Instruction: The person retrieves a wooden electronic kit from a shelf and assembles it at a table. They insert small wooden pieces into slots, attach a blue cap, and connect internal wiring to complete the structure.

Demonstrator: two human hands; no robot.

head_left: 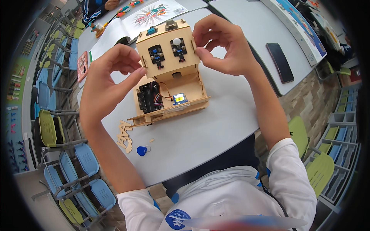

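A light plywood model house (189, 82) stands on the table in front of me. Its tilted roof panel (165, 41) carries two black sensor boards, the right one with a white dome (177, 41). My left hand (106, 79) pinches the panel's left edge between thumb and fingers. At the right edge, my right hand (225, 46) grips it the same way; some fingertips are hidden behind the wood. Inside the open base sit a black box with wires (150, 96) and a small blue servo motor (179, 99).
Loose wooden pieces (123, 136) and a blue key fob (142, 150) lie near my left forearm. An open booklet (115, 36) is beyond my left hand, near another person's hand (111, 4). A phone (280, 62) and large box (298, 27) are at right.
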